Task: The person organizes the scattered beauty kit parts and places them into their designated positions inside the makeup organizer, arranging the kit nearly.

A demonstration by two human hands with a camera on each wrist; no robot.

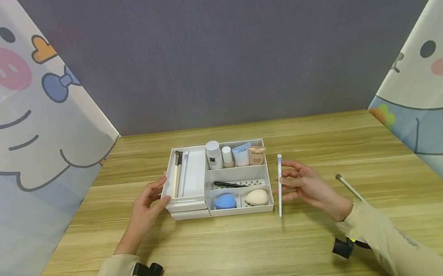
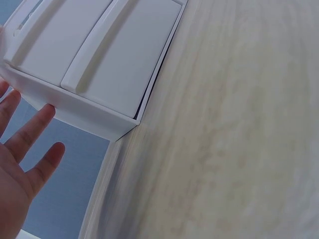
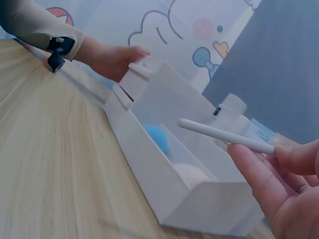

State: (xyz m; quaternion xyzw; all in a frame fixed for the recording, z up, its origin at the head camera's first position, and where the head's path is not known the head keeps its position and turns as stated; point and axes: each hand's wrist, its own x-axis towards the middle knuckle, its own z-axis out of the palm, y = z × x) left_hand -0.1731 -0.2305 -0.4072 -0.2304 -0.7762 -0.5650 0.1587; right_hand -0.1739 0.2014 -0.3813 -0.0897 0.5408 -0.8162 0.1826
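A white makeup organizer [image 1: 240,210] stands on the table. My left hand [image 1: 150,202] rests against its left side; the left wrist view shows those fingers [image 2: 31,133] fairly straight and spread, touching the wall below the drawers [image 2: 119,59]. Beside the organizer's right wall, my right hand [image 1: 307,186] pinches a slim white makeup brush [image 1: 280,190], which stands roughly upright in the head view. In the right wrist view its bare handle end [image 3: 204,128] points out past the thumb. Several makeup brushes [image 1: 178,174] lie in the organizer's left tray.
Compartments hold a white bottle [image 1: 214,156], a smaller bottle [image 1: 227,156], blue [image 1: 242,156] and tan [image 1: 256,156] tubes, a black pen [image 1: 228,184], and blue [image 1: 225,201] and cream [image 1: 256,197] sponges. Another brush [image 1: 350,187] lies by the right forearm. A grey panel [image 1: 236,54] stands behind.
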